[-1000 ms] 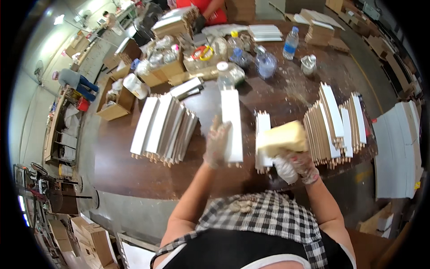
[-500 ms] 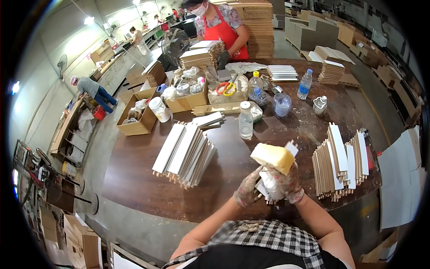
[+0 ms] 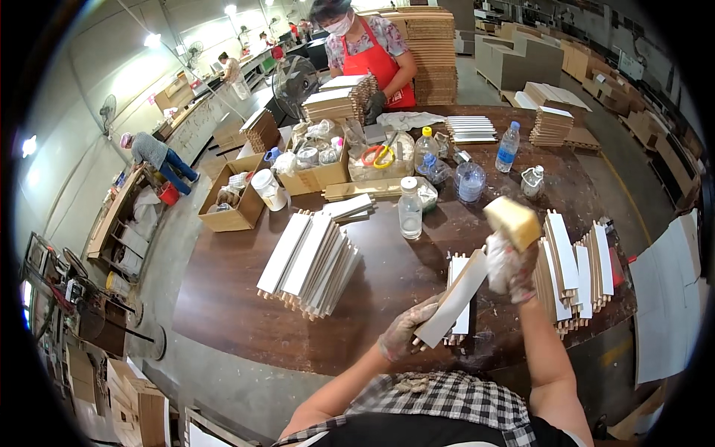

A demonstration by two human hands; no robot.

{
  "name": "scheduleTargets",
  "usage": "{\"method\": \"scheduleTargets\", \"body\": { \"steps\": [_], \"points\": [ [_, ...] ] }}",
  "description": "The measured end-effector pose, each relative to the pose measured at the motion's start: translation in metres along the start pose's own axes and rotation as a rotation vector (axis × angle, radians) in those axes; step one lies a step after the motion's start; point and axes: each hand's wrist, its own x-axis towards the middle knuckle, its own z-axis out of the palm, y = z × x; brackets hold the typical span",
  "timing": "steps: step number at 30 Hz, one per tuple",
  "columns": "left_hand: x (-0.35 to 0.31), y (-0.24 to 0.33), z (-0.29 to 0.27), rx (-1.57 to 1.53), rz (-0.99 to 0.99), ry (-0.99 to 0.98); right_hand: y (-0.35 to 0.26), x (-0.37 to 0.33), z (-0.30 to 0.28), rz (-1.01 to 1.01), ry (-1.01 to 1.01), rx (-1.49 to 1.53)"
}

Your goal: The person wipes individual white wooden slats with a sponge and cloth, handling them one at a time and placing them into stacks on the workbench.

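Note:
My left hand (image 3: 408, 329), in a patterned glove, grips the lower end of a white wooden slat (image 3: 454, 298) that is tilted up off the table. Closed in my right hand (image 3: 524, 274), also gloved, are a yellow sponge (image 3: 514, 222) and a crumpled white cloth (image 3: 500, 262), just right of the slat's upper end. Under the raised slat lie more white slats (image 3: 463, 316) with short dowel pegs at their ends, partly hidden. A stack of slats (image 3: 309, 261) stands to the left, and further stacks (image 3: 567, 264) stand right beside my right hand.
On the brown table (image 3: 223, 298), a clear bottle (image 3: 410, 212) stands ahead of my hands. Behind it are a blue-labelled bottle (image 3: 508, 147), a jar (image 3: 470, 182), scissors (image 3: 383, 156) and cardboard boxes (image 3: 232, 216) of supplies. Across the table, a person in a red apron (image 3: 372, 59) handles stacked slats (image 3: 339, 100).
My right hand has moved right and slightly up with the sponge and cloth, away from my left hand. My left hand has shifted a little left, and the tilted slat now shows fully.

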Motion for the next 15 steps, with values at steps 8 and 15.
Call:
{"method": "scheduleTargets", "body": {
  "steps": [8,15],
  "points": [
    [0.022,-0.012,-0.003,-0.124,0.136,0.220,-0.007,-0.060,0.050,0.429,-0.126,0.619],
    [0.035,-0.016,-0.045,0.465,0.456,0.047,0.003,-0.106,0.051,-0.014,-0.479,-0.112]
  ]
}}
